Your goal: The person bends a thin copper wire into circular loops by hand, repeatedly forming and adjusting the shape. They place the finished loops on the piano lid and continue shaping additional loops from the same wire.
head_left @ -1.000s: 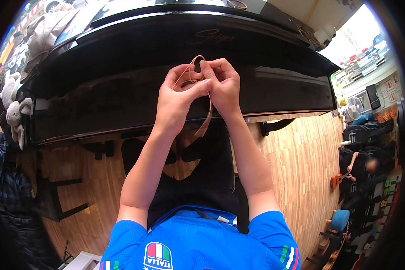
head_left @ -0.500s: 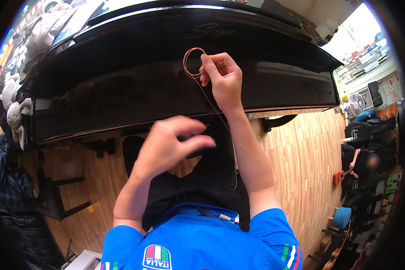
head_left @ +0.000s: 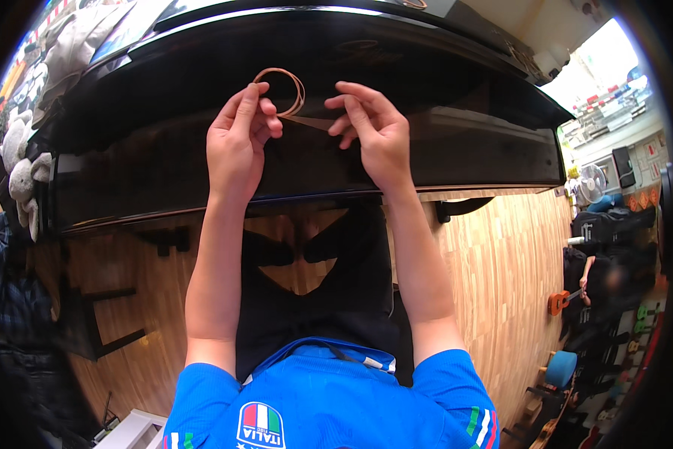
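Thin coppery wire coil [head_left: 279,91], light, springy and kink-prone by its look, held over the glossy black piano [head_left: 463,142]: left hand [head_left: 237,142] fingers pinch its seven-o'clock rim, right hand [head_left: 374,127] fingers pinch the tail.

Glossy black piano [head_left: 202,172] over pale wooden plank floor [head_left: 501,254], bright window [head_left: 606,67] at the right.

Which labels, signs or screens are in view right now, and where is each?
Shirt badge: on the blue shirt's back at the bottom edge, shield shape, green, white and red stripes.
Dark panel: far right by the window, a small upright rectangle, possibly a screen; too small to tell.
Red cards: just below that panel, small orange-red squares in a row.
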Demonstrator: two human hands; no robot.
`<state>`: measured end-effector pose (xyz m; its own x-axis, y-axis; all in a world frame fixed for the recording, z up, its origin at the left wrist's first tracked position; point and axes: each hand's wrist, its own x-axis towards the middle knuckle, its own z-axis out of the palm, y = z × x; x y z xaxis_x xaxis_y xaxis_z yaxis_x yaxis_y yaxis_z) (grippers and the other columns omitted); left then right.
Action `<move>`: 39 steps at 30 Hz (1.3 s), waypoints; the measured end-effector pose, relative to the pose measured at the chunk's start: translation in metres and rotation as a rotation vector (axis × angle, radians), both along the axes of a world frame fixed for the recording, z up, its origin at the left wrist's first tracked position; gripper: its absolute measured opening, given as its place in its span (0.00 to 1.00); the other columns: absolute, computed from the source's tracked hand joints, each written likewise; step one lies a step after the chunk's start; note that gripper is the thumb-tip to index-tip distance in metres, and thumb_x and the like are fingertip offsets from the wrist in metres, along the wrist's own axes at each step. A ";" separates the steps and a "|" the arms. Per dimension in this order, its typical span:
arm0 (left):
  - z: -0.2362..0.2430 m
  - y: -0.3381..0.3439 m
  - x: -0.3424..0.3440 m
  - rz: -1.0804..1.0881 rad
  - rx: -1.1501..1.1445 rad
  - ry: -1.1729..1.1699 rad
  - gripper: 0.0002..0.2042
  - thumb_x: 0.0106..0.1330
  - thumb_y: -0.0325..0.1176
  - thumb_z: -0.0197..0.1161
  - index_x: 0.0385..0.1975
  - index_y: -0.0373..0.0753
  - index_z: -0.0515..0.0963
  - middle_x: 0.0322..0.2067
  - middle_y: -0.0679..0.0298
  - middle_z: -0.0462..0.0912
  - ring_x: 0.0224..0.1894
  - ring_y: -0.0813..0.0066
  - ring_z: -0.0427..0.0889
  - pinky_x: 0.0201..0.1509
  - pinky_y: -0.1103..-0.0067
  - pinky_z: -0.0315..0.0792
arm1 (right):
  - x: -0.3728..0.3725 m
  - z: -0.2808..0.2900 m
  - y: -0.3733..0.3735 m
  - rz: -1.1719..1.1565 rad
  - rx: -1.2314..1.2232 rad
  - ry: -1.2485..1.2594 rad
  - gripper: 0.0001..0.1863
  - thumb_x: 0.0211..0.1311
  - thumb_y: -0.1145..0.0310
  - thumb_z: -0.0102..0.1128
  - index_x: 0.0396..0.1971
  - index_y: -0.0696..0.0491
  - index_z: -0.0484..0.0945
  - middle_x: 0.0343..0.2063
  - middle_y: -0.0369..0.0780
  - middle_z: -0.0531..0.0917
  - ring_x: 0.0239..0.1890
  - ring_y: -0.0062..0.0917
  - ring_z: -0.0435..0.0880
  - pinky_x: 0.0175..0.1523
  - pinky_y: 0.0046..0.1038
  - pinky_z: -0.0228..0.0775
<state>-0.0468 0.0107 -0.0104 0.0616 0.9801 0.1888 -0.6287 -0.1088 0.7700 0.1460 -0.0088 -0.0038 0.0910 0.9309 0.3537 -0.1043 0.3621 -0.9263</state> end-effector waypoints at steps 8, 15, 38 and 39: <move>0.001 -0.003 0.008 0.123 0.011 0.055 0.13 0.77 0.36 0.55 0.48 0.32 0.77 0.33 0.63 0.82 0.32 0.76 0.84 0.40 0.79 0.81 | 0.013 0.002 -0.004 0.108 0.064 0.384 0.28 0.76 0.54 0.48 0.63 0.61 0.68 0.47 0.53 0.84 0.28 0.25 0.86 0.28 0.18 0.74; 0.002 -0.009 0.011 0.082 0.103 0.292 0.13 0.76 0.36 0.55 0.48 0.33 0.80 0.30 0.66 0.80 0.28 0.81 0.78 0.35 0.84 0.74 | 0.028 -0.012 0.005 0.023 0.021 0.133 0.28 0.78 0.54 0.44 0.66 0.59 0.61 0.45 0.53 0.83 0.31 0.28 0.87 0.29 0.23 0.78; -0.004 -0.008 0.006 0.044 0.138 0.154 0.12 0.75 0.37 0.58 0.47 0.36 0.81 0.25 0.71 0.75 0.26 0.87 0.70 0.30 0.87 0.66 | -0.002 -0.002 -0.007 -0.120 0.088 -0.520 0.12 0.68 0.75 0.58 0.48 0.53 0.85 0.29 0.37 0.84 0.29 0.18 0.81 0.35 0.21 0.72; -0.004 -0.008 0.006 0.058 0.136 0.219 0.12 0.75 0.37 0.58 0.47 0.36 0.82 0.25 0.71 0.75 0.25 0.88 0.70 0.30 0.87 0.66 | -0.003 -0.001 -0.007 -0.113 0.093 -0.535 0.12 0.69 0.75 0.57 0.49 0.53 0.85 0.29 0.37 0.84 0.29 0.18 0.81 0.35 0.20 0.72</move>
